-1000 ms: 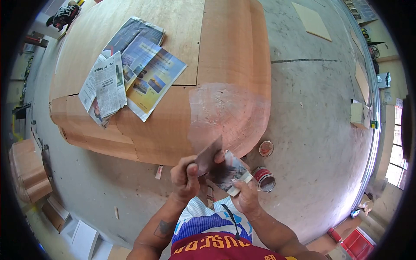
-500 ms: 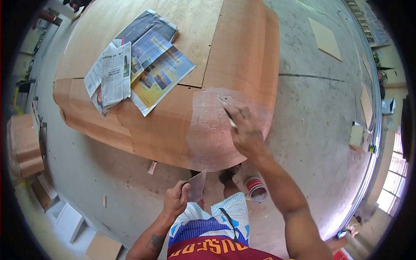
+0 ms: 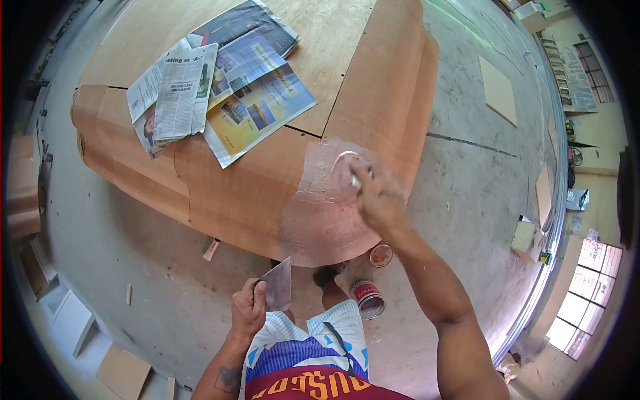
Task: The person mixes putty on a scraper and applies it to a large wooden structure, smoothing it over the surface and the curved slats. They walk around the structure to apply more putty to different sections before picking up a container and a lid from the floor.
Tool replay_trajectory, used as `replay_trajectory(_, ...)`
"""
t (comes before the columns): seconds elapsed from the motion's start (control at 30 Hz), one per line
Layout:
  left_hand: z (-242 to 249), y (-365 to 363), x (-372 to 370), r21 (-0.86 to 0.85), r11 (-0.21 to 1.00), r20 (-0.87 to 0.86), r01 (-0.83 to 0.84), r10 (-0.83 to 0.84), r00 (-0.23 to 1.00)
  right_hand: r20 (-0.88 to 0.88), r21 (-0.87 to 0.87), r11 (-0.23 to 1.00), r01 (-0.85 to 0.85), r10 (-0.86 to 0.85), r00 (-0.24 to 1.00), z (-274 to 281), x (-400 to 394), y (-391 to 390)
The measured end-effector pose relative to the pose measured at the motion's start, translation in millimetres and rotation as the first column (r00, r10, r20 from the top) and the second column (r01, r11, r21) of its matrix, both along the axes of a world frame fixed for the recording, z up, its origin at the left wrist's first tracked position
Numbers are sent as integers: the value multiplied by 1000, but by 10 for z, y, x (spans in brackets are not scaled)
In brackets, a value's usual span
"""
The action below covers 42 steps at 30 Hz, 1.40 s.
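Note:
My right hand (image 3: 381,197) is closed on a putty spreader (image 3: 353,179), mostly hidden by the fingers and slightly blurred. It is over the pinkish, translucent filler patch (image 3: 327,230) that coats the rounded corner of a large curved plywood form (image 3: 233,200). A pale curved streak of filler shows just beyond the fingers. Lower down, in front of the form, my left hand (image 3: 248,308) grips a thin flat putty board (image 3: 278,287) by its edge, thumb on top. The board's face has a pinkish-grey smear and stands tilted upward.
Newspaper sheets (image 3: 250,110) lie spread on the plywood. On the floor near my feet are an open can (image 3: 369,298), a round lid (image 3: 381,255) and a small tube (image 3: 211,249). Wood panels (image 3: 498,91) lie on the concrete to the right, with offcuts (image 3: 123,372) at lower left.
My right hand has shifted slightly over the filler patch, where a pale curved streak now shows. My left hand has moved left with the board. The view has turned, revealing the lid.

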<state>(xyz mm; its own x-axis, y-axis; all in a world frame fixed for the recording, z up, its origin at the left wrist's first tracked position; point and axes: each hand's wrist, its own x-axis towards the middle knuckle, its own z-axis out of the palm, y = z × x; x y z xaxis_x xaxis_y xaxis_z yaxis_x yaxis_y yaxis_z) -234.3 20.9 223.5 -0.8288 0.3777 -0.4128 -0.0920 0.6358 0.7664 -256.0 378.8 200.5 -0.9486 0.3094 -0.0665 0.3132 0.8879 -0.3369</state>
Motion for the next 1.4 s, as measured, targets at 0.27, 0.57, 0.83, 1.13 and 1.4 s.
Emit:
replay_trajectory(0.27,-105,-189,-79,-18,1000,59,15,-14,998,52,113,989,91,-97,994,-242,-366,-241)
replay_trajectory(0.57,-76,-245,-285,-8,1000,59,29,-29,998,206,15,982,-190,183,961,-34,286,-578)
replay_trajectory(0.83,-44,-252,-400,-27,1000,106,7,-4,994,-9,142,957,-251,255,967,-20,-435,-101)
replay_trajectory(1.13,-117,-467,-418,-37,999,77,-11,14,997,164,85,927,-366,349,923,-171,71,-183)
replay_trajectory(1.4,-98,-463,-499,-4,1000,69,-8,8,998,215,67,904,-423,401,890,162,-869,-33)
